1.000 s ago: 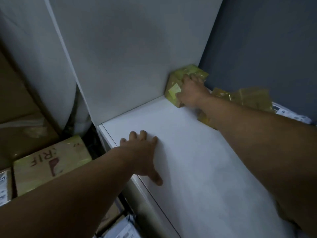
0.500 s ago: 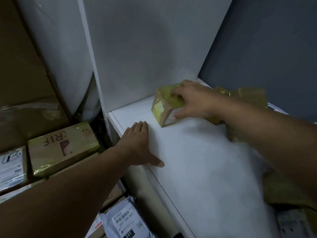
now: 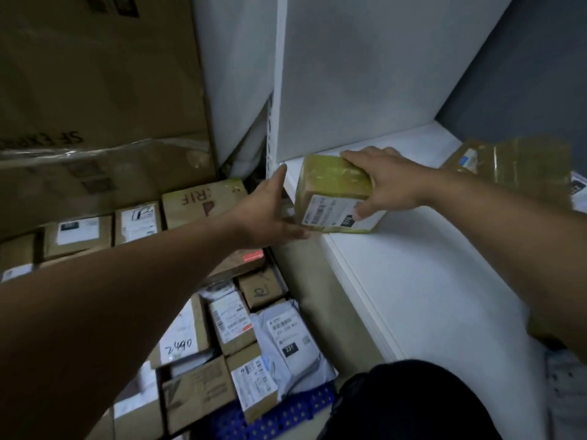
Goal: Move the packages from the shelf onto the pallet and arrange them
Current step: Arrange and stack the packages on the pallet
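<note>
Dragged to the shelf point(image 3: 428, 265) edge: glossy taped box point(image 3: 333, 185) in right hand point(image 3: 387, 182).

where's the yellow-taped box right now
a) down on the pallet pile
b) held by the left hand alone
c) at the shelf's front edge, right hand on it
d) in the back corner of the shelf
c: the yellow-taped box is at the front edge of the shelf, the right hand grips it from above, and the left hand is open beside it.
</note>
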